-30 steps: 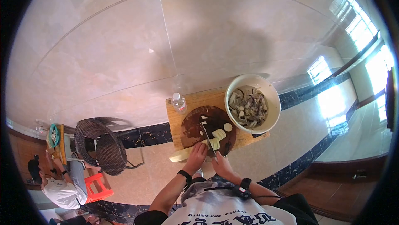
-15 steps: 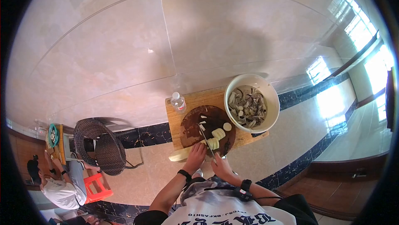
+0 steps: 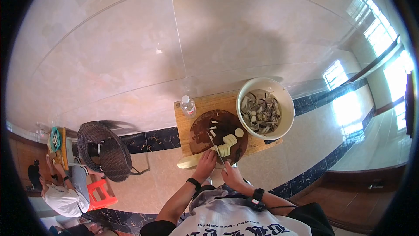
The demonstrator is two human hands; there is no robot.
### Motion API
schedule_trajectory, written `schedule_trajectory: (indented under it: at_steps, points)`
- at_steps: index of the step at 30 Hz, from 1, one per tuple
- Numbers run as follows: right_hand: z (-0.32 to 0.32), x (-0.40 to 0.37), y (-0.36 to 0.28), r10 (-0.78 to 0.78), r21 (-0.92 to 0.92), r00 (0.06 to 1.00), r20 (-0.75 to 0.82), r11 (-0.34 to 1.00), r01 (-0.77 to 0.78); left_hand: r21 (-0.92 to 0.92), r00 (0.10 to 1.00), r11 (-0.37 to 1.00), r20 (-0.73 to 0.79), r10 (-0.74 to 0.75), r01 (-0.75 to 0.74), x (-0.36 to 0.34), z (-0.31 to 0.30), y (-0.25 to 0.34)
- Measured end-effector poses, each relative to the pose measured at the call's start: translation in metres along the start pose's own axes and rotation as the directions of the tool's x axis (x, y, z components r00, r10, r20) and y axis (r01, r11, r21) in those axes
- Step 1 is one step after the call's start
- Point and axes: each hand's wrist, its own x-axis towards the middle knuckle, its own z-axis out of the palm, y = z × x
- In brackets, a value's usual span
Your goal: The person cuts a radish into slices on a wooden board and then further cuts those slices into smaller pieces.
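My left hand (image 3: 206, 164) is closed over a long, pale, peeled vegetable (image 3: 188, 161), pressing it onto a round dark chopping board (image 3: 201, 127). In my right hand (image 3: 232, 176) is the handle of a kitchen knife (image 3: 217, 150). Its blade lies at the vegetable's cut end, just beside my left fingertips. Pale round slices (image 3: 224, 150) lean together right of the blade, with more slices (image 3: 229, 139) behind them. One slice (image 3: 238, 132) lies apart, and small white slivers (image 3: 213, 128) lie near the blade tip.
A white basin (image 3: 286, 121) of cut pale strips with dark edges stands right of the board. A clear bottle (image 3: 188, 107) stands at the wooden table's (image 3: 183, 134) back left. Further left are a wicker chair (image 3: 115, 162) and another person (image 3: 63, 199) on a red stool (image 3: 101, 194).
The knife blade has shifted slightly left toward the uncut vegetable. Both my hands stay in nearly the same place, and the slices look unchanged.
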Motion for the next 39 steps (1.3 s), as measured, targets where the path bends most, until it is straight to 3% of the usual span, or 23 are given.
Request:
schedule_trajectory:
  at_steps: [6,15,18,33,36,39]
  points:
    - [0.002,-0.001,0.004,-0.028,-0.002,1.000,0.003,1.000,0.028,-0.013,1.000,1.000,-0.020,-0.002,0.002,0.002,-0.003,0.003]
    - [-0.007,0.000,-0.004,0.067,0.023,0.992,0.107,0.997,-0.070,-0.001,0.997,1.000,-0.071,0.004,-0.004,0.004,-0.005,0.007]
    - [0.000,0.001,0.005,-0.015,0.021,0.999,0.038,1.000,0.014,-0.016,0.997,1.000,-0.075,0.015,-0.016,0.003,-0.002,0.005]
    - [-0.001,0.004,0.011,-0.038,-0.018,0.998,0.056,0.999,0.039,-0.050,0.999,0.999,-0.040,-0.009,0.007,0.001,0.005,0.003]
    - [-0.009,0.006,-0.001,0.104,0.005,0.983,0.152,0.994,-0.106,-0.040,0.999,0.999,-0.036,-0.002,0.000,0.002,0.006,0.001]
    - [-0.005,0.007,0.004,0.073,0.016,0.989,0.130,0.997,-0.076,-0.037,0.999,0.999,-0.049,-0.004,0.002,0.003,0.005,0.002]
